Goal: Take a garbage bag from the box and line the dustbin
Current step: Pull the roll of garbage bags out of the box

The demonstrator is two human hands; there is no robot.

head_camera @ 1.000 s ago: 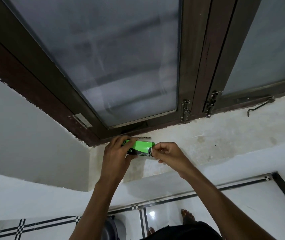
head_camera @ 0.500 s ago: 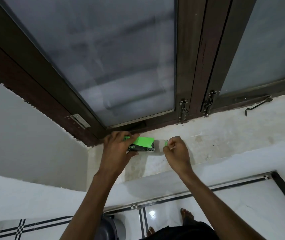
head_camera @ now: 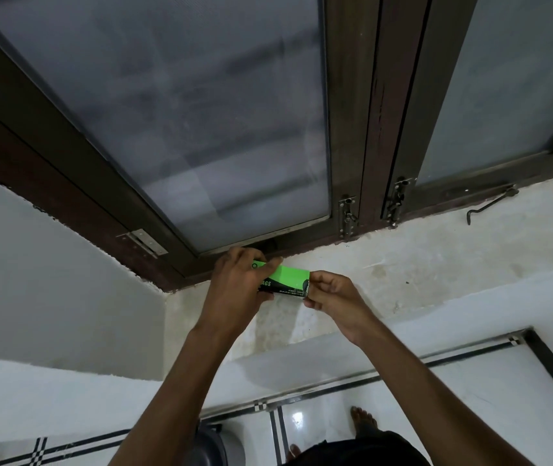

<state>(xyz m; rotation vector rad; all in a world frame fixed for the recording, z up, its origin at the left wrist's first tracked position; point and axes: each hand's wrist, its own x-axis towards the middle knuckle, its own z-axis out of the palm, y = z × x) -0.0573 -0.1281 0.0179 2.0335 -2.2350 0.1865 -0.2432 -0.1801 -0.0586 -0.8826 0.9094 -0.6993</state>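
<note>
While my left hand [head_camera: 235, 290] grips the green-and-black box [head_camera: 287, 280] above the windowsill [head_camera: 436, 270], my right hand [head_camera: 334, 297] pinches its end. Only "AGS" reads on its side; the dustbin [head_camera: 218, 447] stands on the floor below.

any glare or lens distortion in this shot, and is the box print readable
Head view: glare spot on the glossy white floor tile; wide-angle bend bows the dark wooden window frame; dim, even light; green-and-black cardboard box shows "AGS", finer print too small.

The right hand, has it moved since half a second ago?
Yes. The right hand has come back left to the open end of the green box, away from the window latch.
</note>
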